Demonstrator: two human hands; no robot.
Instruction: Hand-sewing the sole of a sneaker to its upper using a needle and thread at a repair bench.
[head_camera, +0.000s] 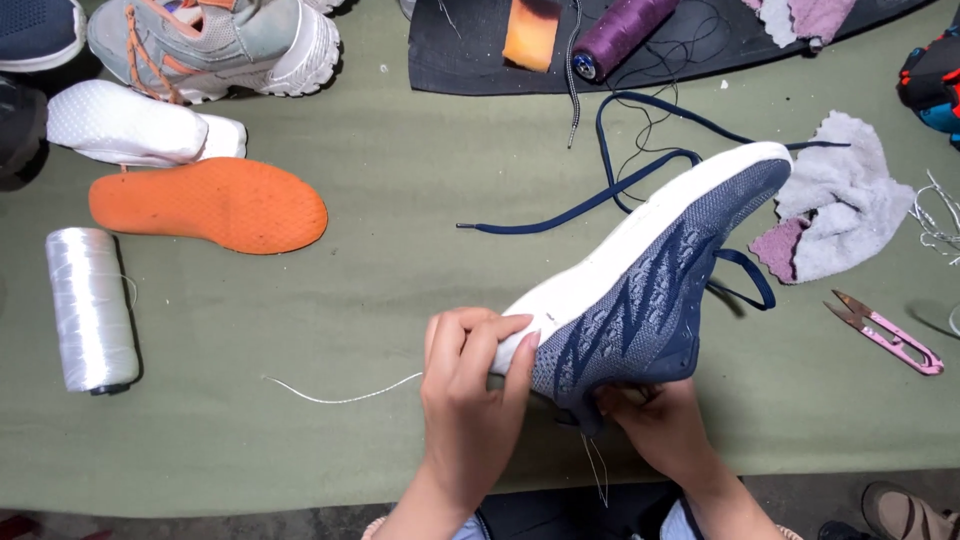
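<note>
Overhead: left hand (468, 385) pinches navy knit sneaker (650, 285) at its white heel sole; right hand (662, 425) grips underneath, fingers hidden. White thread (340, 396) trails leftward.

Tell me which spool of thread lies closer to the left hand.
The white spool, lying on its side on the green cloth at the left, is closer to the left hand. The purple spool lies far off on the black mat at the top.

Shoe (650, 290) centre, thread spool (90, 308) far left, insole (210, 204) behind it, snips (888, 333) right
</note>
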